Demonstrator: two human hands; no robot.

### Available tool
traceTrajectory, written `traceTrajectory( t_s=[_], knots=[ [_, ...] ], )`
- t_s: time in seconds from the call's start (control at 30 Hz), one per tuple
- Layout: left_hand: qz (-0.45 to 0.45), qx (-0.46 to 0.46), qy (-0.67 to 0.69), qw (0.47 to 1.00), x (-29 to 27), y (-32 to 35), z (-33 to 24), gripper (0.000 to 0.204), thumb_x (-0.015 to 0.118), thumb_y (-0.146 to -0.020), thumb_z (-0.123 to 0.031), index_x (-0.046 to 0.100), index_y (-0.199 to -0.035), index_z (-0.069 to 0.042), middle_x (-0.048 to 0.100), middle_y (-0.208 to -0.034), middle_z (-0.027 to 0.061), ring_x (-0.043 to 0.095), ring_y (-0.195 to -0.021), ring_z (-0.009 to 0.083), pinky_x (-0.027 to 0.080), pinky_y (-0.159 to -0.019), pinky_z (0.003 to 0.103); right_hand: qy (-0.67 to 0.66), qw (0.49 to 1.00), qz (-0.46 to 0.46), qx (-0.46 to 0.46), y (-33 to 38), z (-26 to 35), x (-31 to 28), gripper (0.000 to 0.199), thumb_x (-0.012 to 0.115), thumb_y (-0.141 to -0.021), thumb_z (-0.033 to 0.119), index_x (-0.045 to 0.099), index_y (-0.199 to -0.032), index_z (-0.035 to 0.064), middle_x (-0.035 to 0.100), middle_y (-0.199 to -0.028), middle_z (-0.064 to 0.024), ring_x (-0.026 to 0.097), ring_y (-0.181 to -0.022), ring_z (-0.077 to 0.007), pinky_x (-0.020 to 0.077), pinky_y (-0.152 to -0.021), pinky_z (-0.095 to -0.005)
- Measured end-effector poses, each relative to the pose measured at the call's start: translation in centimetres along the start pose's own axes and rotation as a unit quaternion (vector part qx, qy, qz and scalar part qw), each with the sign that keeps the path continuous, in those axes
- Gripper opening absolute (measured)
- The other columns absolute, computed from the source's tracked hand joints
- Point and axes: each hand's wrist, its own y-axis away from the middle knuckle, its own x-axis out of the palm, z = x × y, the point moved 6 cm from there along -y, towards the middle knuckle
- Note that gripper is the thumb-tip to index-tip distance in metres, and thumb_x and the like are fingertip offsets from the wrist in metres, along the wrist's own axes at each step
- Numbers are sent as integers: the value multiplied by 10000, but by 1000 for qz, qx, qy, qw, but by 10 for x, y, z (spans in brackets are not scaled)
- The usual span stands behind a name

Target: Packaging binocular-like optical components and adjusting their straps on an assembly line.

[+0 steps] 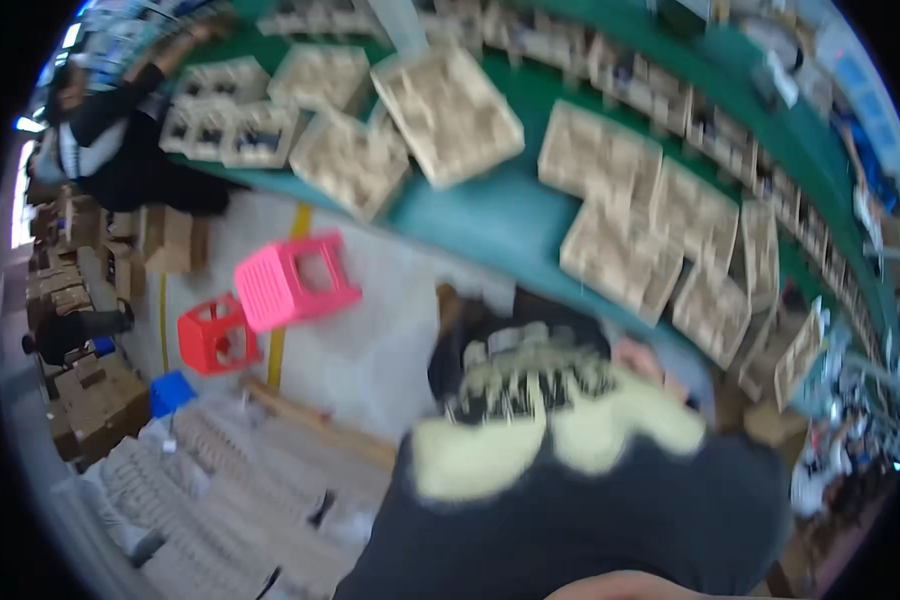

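One beige tray (610,292) near the right hand (646,361), long axis slanting lower-right, cannot tell fingers' grip

A black T-shirt (610,520) occupies five o'clock; its front bears a rounded pale-yellow print (480,460), with a blurred, dark-streaked olive motif (530,360) towards twelve o'clock.

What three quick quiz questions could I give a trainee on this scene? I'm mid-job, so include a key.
1. True or false: beige trays lie on the green bench.
2. What colour is the stool just left of the pink stool?
3. Pick one: the large print on the black shirt is (a) pale yellow, (b) blue, (c) red.

Key: 1 true; 2 red; 3 a.
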Motion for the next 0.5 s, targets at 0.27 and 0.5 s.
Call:
traceTrajectory(
  t_s=[0.27, 0.5],
  knots=[
    [-7, -46, 197, 979, -3, 24, -20, 355, 501, -901, -307, 604, -1023, 11, 525, -655, 22, 456, -579, 116, 350, -543, 262, -149, 979, 12, 138, 21, 23, 48, 123, 521, -737, -28, 583, -844, -24, 490, -905, -45, 512, -795, -102, 420, -655, -232],
    [60, -41, 244, 967, -9, 64, -95, 353, 506, -887, -302, 601, -1013, 14, 489, -622, -5, 396, -511, 65, 302, -485, 220, -164, 973, -57, 153, 37, 94, 48, 119, 577, -801, 49, 578, -694, -3, 478, -588, 12, 444, -551, -62, 329, -498, -211]
  ],
)
